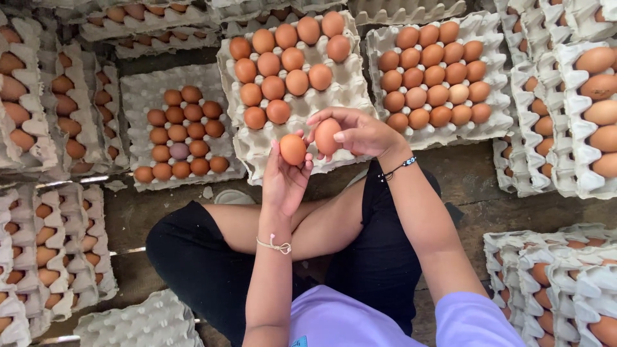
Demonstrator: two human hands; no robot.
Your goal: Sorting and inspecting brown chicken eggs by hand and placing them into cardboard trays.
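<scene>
My left hand [283, 180] is raised with a brown egg [293, 149] held at its fingertips. My right hand [360, 133] grips a second brown egg [326, 135] right beside the first one. Both eggs hover over the near edge of a grey pulp egg tray [347, 90] in front of me, which is partly filled with brown eggs. I sit cross-legged on a wooden floor, wearing black trousers and a lilac top.
Another tray [488, 38] at the right holds several rows of brown eggs. A lower tray [138, 96] at the left is partly filled too. Stacks of filled trays [581, 128] surround me on both sides, and an empty tray [141, 324] lies at the lower left.
</scene>
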